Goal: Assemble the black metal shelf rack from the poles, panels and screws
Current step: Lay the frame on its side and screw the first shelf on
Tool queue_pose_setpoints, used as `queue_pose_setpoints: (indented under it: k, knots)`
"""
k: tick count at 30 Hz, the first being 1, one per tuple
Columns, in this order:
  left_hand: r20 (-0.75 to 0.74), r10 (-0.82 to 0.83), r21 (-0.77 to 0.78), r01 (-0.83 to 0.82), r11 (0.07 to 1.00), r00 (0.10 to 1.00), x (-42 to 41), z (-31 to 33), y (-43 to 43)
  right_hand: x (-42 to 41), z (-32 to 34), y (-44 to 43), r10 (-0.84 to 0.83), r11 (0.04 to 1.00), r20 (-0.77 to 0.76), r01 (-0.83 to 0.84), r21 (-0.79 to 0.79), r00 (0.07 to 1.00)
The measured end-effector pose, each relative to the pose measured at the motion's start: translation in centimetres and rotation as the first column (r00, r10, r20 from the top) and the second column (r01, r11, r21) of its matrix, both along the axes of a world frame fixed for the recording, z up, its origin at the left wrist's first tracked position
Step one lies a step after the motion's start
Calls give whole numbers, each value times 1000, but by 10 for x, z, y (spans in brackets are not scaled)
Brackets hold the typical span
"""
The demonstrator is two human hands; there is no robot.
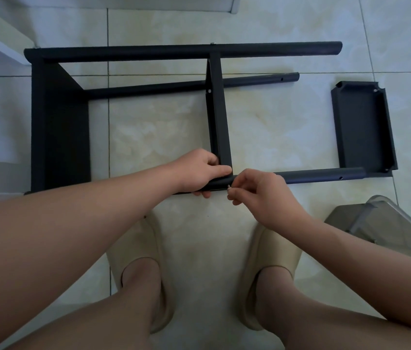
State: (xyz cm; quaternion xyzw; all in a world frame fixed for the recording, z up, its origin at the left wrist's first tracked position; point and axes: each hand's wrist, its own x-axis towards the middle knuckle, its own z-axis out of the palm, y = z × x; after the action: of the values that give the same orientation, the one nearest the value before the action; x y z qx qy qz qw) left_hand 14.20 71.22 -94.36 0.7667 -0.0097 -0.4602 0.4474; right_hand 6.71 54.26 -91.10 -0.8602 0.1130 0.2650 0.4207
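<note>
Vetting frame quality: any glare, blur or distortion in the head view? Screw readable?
Head view: dim, flat light, no hard glare on the floor tiles; wide-angle bowing curves the far pole; mildly soft, the screw pinched by the right hand shows only as a pale speck.

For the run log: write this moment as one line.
left hand grips near pole | right hand pinches screw at pole | spare panel on floor
</note>
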Motion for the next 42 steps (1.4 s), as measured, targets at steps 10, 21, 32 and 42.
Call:
queue_pose_setpoints:
  k: [10, 21, 32, 42]
  knots:
    - [16, 24, -21, -23, 1000, 1000, 2, -4, 2, 16, -1, -6, 286, 874, 238, -151, -463, 928]
    - [109, 35, 41, -40, 998, 993, 47, 5, 5, 53, -8, -6, 396, 779, 287, -153, -608, 872]
    - [527, -234, 460, -43, 887, 817, 51, 40, -7, 18, 8, -37, 428, 838, 247, -279, -470, 869]
    - [555, -765, 589, 495, 639, 326, 15, 110, -102, -99, -1, -166, 409, 641, -49, -325, -695, 911]
